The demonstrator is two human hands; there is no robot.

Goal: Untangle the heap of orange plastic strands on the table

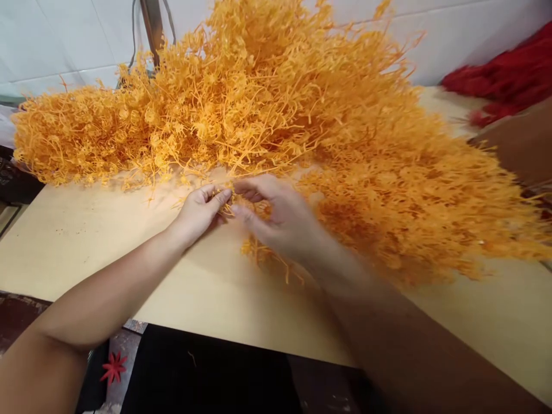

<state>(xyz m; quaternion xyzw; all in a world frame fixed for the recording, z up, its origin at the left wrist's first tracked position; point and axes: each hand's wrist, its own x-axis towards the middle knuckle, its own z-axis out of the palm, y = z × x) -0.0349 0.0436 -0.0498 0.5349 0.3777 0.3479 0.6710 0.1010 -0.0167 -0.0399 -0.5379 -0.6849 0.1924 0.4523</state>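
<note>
A: Why do we pinch the orange sprig (227, 210) in our left hand (202, 208)?
B: Probably steadying it; our right hand (282, 215) curves narrowly beside it, grip unclear. Orange pile (241, 109) just beyond our fingers, presumably for reach.

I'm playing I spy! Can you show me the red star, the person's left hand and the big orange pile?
Red star (114, 367): head view, its middle.
Left hand (200, 209): head view, back of the hand.
Orange pile (254, 98): head view, its upper middle.
</note>
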